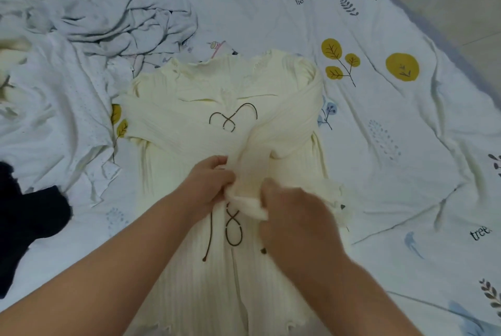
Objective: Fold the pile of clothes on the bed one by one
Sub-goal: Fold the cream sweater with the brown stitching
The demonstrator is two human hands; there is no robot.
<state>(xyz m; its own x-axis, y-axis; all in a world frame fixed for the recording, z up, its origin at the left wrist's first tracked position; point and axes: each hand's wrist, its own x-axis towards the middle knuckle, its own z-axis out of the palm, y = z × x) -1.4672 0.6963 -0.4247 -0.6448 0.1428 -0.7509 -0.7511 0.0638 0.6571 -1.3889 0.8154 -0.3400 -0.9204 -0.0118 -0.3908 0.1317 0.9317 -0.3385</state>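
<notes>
Far left we have a dark garment (29,216) at the bed edge, then a white dotted top (62,118) and a grey crumpled piece (130,24) behind it: the unfolded pile, pushed aside so the middle of the bedsheet (406,146) stays free as a work surface. Centre: the cream ribbed top (189,268) lies flat, front up, brown lacing (233,118) showing, neckline away from us, hem towards us, so sleeves can fold inward over the body. Left sleeve (162,118) already lies across the chest. Our left hand (208,181) has fingers curled, pinching the cuff end of the right sleeve (287,118); our right hand (292,208) is curled on the same cuff from the other side. Two-hand grip probably keeps the soft knit from bunching while we lay it across.
</notes>
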